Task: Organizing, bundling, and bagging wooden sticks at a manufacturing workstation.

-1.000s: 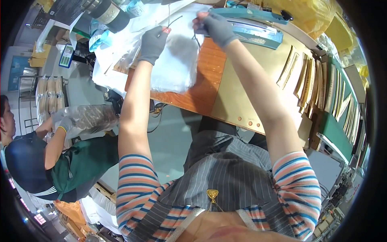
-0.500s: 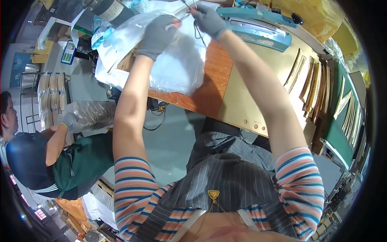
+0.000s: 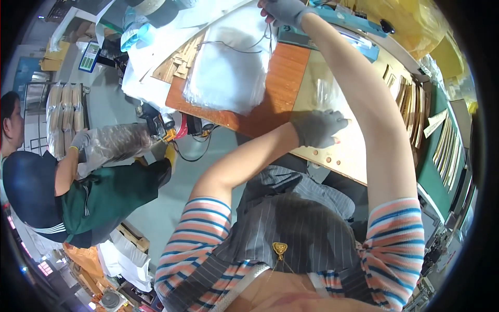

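My right hand [image 3: 285, 11], in a grey glove with bare fingertips, is closed at the top edge beside a thin dark cord [image 3: 269, 32]. The cord appears to hang from its fingers and loops across a stack of clear plastic bags [image 3: 226, 78]. On the brown tabletop [image 3: 244, 117] lies that stack, partly overhanging a wooden piece at its left. My left hand [image 3: 319, 128], gloved alike, is low over the beige board [image 3: 312, 78] on the right. Its fingers are somewhat apart, with nothing visible in them. A small clear plastic piece [image 3: 326, 92] lies just beyond it.
A blue-green sealing machine [image 3: 358, 46] stands at the back right. Several thin brown strips [image 3: 410, 114] stand upright at the right. At the left, a co-worker in a dark cap [image 3: 28, 182] holds a clear plastic bundle [image 3: 117, 143]. A yellow-black tool [image 3: 165, 132] hangs by the table edge.
My left hand has left the plastic bags and swung right and nearer, over the board. My right hand has moved slightly up and right. The cord now lies across the bags.
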`<state>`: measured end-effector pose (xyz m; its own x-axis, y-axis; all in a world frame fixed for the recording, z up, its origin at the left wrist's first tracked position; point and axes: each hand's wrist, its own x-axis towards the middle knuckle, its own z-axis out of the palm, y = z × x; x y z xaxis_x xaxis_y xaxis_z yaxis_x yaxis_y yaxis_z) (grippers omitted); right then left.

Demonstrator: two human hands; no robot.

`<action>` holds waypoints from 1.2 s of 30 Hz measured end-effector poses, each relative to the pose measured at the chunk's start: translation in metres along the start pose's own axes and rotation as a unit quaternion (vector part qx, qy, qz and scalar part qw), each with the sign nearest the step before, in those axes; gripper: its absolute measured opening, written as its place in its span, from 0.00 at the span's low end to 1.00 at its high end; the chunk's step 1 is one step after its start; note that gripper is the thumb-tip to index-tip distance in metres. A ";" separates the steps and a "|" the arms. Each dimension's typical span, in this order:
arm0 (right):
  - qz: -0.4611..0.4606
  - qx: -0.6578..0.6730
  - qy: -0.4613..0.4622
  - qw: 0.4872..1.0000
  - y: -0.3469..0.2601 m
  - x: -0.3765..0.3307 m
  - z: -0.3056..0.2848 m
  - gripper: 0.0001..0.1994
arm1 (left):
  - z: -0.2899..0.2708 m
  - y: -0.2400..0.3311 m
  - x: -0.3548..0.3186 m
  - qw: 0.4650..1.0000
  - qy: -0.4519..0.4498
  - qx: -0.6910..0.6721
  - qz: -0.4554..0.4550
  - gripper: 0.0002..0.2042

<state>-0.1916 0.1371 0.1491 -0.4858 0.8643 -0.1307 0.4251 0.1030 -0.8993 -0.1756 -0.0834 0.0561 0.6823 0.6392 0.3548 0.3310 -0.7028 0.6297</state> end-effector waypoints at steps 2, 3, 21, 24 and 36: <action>-0.017 -0.043 0.042 0.998 0.004 -0.014 0.002 0.09 | -0.023 -0.004 0.000 0.989 0.070 0.103 0.080 0.17; -0.031 0.043 0.060 0.997 0.022 -0.012 -0.007 0.08 | -0.063 0.011 -0.007 0.991 0.055 0.123 0.010 0.13; -0.048 0.193 0.018 0.980 -0.001 -0.011 0.009 0.11 | -0.228 -0.140 -0.032 0.929 0.205 0.029 -0.306 0.11; -0.142 0.151 -0.003 0.978 0.001 0.012 0.033 0.09 | -0.225 -0.164 -0.027 0.973 0.019 0.120 -0.194 0.07; -0.155 0.036 0.132 0.979 0.058 -0.024 0.086 0.11 | -0.243 -0.147 -0.027 0.958 0.187 0.103 -0.193 0.13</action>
<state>-0.2208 0.0798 0.0642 -0.3652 0.8951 0.2559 0.2300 0.3531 -0.9069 -0.4012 0.0791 0.1221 0.2151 0.9036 0.3706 0.6590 -0.4143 0.6277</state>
